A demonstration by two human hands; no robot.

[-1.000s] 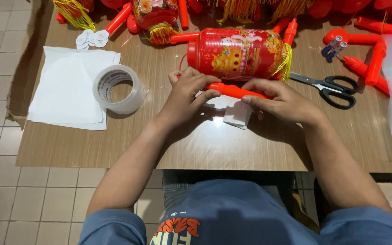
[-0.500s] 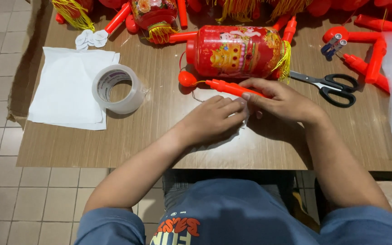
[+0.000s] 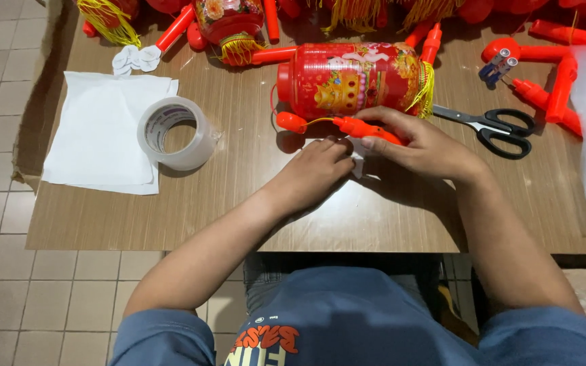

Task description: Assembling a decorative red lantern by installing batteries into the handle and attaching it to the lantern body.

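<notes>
right hand (image 3: 422, 146) grasping orange handle (image 3: 364, 127), left hand (image 3: 313, 175) pinching white paper (image 3: 359, 161), red lantern (image 3: 347, 80) behind

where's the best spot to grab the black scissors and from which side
Probably by the two black loop handles of the scissors, coming from the right. They lie flat on the table, closed, blade tips pointing left toward the red lantern, handles right. The right hand is nearest, just left of the handles.

Both hands meet at frame centre, forearms converging.
Left hand (image 3: 313, 175): palm down, fingers curled, forearm entering from 7 o'clock. Right hand (image 3: 423, 144): fingers extended toward 9 o'clock, forearm entering from 5 o'clock; fingertips nearly touching.
</notes>
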